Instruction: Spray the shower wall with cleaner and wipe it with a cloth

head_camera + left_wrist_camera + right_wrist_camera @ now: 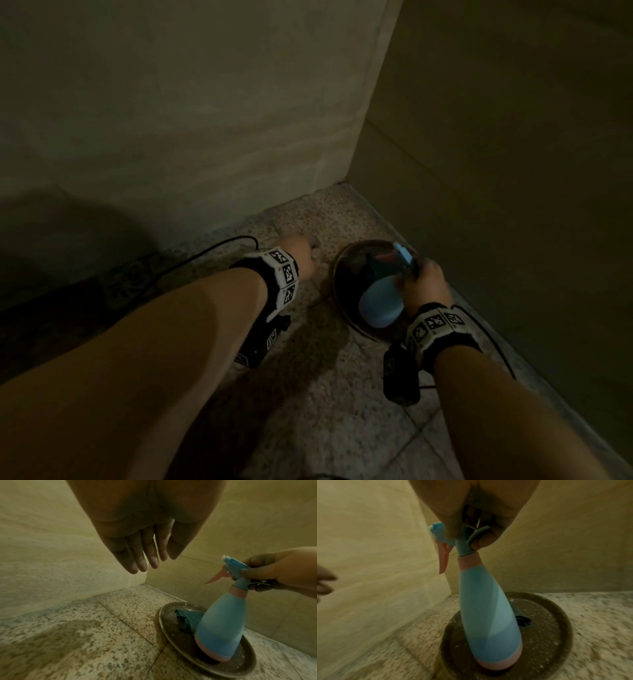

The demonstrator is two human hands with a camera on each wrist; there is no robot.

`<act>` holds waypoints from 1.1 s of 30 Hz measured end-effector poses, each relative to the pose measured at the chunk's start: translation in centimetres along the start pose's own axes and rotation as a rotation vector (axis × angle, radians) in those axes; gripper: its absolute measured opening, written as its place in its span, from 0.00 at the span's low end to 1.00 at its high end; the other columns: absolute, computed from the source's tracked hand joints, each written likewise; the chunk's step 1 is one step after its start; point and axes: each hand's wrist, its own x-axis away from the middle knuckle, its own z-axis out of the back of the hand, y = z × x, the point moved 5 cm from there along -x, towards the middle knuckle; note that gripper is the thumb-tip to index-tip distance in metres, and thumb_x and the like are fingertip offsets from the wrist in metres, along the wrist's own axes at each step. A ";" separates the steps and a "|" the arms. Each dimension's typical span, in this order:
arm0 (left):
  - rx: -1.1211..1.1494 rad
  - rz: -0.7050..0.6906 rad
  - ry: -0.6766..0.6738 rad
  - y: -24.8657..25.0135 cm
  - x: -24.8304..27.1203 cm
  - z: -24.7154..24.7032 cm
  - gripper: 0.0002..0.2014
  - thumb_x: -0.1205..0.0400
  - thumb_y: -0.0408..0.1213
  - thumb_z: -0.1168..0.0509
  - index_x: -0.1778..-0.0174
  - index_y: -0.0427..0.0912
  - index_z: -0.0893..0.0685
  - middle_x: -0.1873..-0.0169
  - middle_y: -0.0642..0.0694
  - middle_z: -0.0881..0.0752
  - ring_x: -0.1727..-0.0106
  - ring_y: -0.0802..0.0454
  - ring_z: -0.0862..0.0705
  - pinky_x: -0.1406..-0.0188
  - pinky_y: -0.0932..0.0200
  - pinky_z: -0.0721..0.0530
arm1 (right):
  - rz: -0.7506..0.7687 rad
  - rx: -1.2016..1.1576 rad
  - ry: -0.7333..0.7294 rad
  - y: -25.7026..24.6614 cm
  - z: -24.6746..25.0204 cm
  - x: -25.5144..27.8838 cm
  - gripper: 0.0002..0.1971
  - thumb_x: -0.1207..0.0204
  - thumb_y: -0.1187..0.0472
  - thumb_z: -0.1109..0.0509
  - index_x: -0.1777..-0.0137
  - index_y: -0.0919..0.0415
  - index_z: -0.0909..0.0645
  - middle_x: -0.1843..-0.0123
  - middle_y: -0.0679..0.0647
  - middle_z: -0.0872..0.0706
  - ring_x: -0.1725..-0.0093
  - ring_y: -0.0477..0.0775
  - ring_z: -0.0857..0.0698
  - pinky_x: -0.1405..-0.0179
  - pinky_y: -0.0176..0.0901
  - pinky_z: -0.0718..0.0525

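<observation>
A blue spray bottle (pixel 221 626) with a pink base, collar and trigger stands tilted on a dark round plate (pixel 173 632) on the floor in the corner. My right hand (pixel 423 279) grips the bottle's blue head (pixel 469 536), thumb on one side and fingers on the other. A dark teal cloth (pixel 187 619) lies folded on the plate behind the bottle (pixel 489 615). My left hand (pixel 145 561) hangs over the floor to the left of the plate (pixel 352 325), fingers straight and holding nothing. Beige shower walls (pixel 205 120) meet in the corner behind.
The floor (pixel 85 635) is speckled stone tile with a damp darker patch at the left. A black cable (pixel 205 251) runs along the floor by the left wall. The right wall (pixel 513 171) stands close beside the plate.
</observation>
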 end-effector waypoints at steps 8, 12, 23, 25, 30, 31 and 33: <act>0.013 -0.001 0.015 1.4 -0.1 -0.2 0.24 0.14 0.32 0.45 0.21 0.48 0.34 0.24 0.41 0.28 0.32 0.41 0.21 0.36 0.52 0.19 | -0.025 -0.057 -0.016 3.0 -0.5 -1.4 0.21 0.23 0.60 0.34 0.29 0.58 0.25 0.30 0.60 0.21 0.33 0.63 0.20 0.33 0.57 0.21; 0.002 -0.016 0.032 1.6 -0.1 0.0 0.23 0.14 0.34 0.44 0.21 0.48 0.33 0.23 0.41 0.30 0.33 0.41 0.21 0.41 0.54 0.19 | -0.013 -0.027 -0.043 2.9 -0.7 -1.6 0.20 0.23 0.59 0.34 0.30 0.55 0.23 0.31 0.58 0.20 0.34 0.62 0.20 0.35 0.55 0.20; 0.004 -0.045 0.063 1.5 -0.3 2.0 0.24 0.15 0.34 0.43 0.21 0.47 0.34 0.24 0.42 0.28 0.30 0.41 0.24 0.34 0.51 0.21 | -0.069 0.051 -0.086 3.4 -1.0 -1.2 0.19 0.22 0.58 0.35 0.32 0.57 0.26 0.30 0.59 0.23 0.34 0.63 0.21 0.39 0.53 0.21; 0.011 -0.047 0.060 1.3 -0.2 2.5 0.23 0.15 0.34 0.43 0.22 0.46 0.33 0.25 0.41 0.27 0.32 0.41 0.22 0.37 0.52 0.20 | -0.081 0.073 -0.074 3.2 -1.0 -1.3 0.18 0.23 0.57 0.35 0.33 0.58 0.25 0.31 0.61 0.21 0.35 0.64 0.20 0.38 0.54 0.19; -0.011 -0.039 0.049 1.5 0.1 4.5 0.25 0.13 0.32 0.46 0.19 0.45 0.38 0.22 0.40 0.32 0.29 0.42 0.24 0.35 0.55 0.22 | -0.139 0.220 -0.070 2.7 -1.3 -0.8 0.28 0.20 0.42 0.44 0.22 0.52 0.37 0.22 0.61 0.34 0.24 0.66 0.33 0.23 0.59 0.34; -0.022 -0.030 0.040 1.5 0.3 5.1 0.25 0.13 0.32 0.47 0.18 0.44 0.40 0.20 0.40 0.35 0.27 0.42 0.26 0.34 0.56 0.24 | -0.139 0.229 -0.073 2.0 -1.1 -0.5 0.30 0.20 0.40 0.45 0.21 0.52 0.39 0.20 0.60 0.37 0.22 0.66 0.36 0.21 0.60 0.37; -0.014 -0.043 0.097 1.6 0.6 6.7 0.25 0.13 0.32 0.47 0.19 0.45 0.38 0.20 0.40 0.36 0.27 0.41 0.26 0.34 0.55 0.23 | -0.105 0.237 -0.056 0.2 -0.4 -0.6 0.32 0.19 0.39 0.44 0.19 0.52 0.41 0.18 0.60 0.40 0.20 0.66 0.39 0.20 0.61 0.39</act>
